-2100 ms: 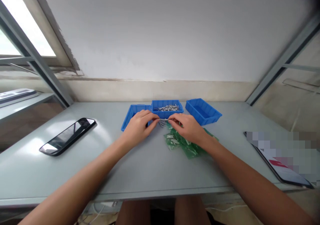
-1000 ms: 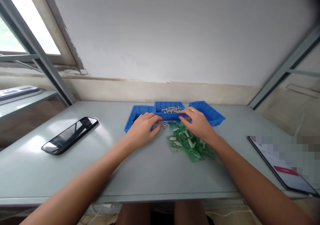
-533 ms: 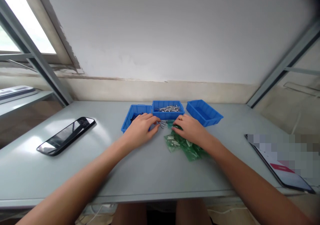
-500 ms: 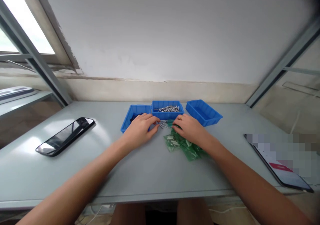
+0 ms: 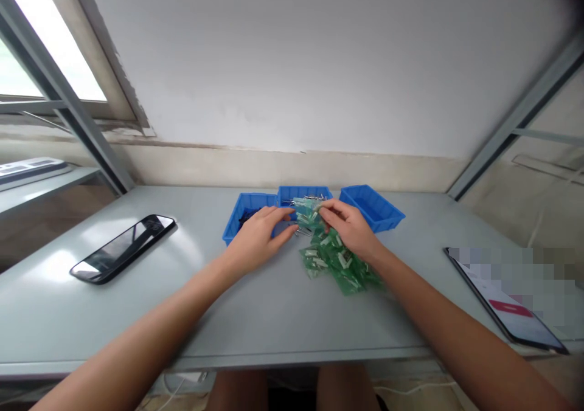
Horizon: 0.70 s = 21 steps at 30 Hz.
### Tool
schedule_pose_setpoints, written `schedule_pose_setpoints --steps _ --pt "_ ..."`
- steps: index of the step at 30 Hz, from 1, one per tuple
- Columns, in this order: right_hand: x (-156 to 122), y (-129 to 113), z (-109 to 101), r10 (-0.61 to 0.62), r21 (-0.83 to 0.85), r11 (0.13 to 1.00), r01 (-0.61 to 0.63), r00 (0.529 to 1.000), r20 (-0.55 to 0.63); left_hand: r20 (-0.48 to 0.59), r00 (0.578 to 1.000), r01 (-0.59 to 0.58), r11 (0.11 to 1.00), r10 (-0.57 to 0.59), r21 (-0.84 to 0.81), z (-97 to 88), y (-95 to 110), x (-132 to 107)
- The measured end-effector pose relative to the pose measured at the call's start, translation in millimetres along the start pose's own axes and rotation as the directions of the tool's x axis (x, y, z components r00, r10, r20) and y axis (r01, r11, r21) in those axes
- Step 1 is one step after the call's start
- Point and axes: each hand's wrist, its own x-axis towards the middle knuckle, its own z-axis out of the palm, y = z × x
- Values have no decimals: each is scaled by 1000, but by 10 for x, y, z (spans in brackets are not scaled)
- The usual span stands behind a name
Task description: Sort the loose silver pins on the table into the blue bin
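Note:
Between thumb and fingers, my right hand [image 5: 349,224] pinches a small green plastic bag [image 5: 306,211], raised above the desk in front of the middle blue bin. My left hand [image 5: 261,231] is just left of that bag, thumb and fingers apart, holding nothing I can see. Below the raised bag a few metal screw-like pieces [image 5: 303,231] lie on the desk, partly hidden. A pile of green bags [image 5: 343,266] with pale pieces inside lies under and beside my right wrist.
Behind my hands stand a left blue bin [image 5: 233,216] with dark items, a middle blue bin [image 5: 303,191] with metal pieces, and an empty right blue bin [image 5: 371,207]. A black phone [image 5: 123,250] lies left; a tablet-like device [image 5: 506,301] lies right.
My right hand has lifted a green bag up from the pile, and it now covers part of the middle bin. My left hand has stayed nearly in place, its fingers still apart.

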Motion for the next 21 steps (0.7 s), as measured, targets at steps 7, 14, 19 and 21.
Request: schedule_pose_setpoints --steps 7,14,19,21 --pt "-7 47 66 126 422 891 -167 984 124 -41 990 118 940 -138 -319 -3 -6 12" --pt "-12 6 68 168 459 860 -225 972 163 -87 980 135 917 -181 -376 4 -14 25" --pt "-9 -17 60 128 409 896 -175 982 139 -91 973 159 904 -211 -396 1 -18 23" --pt "-7 -36 58 136 319 934 -160 986 97 -86 973 162 898 -215 -408 6 -24 23"
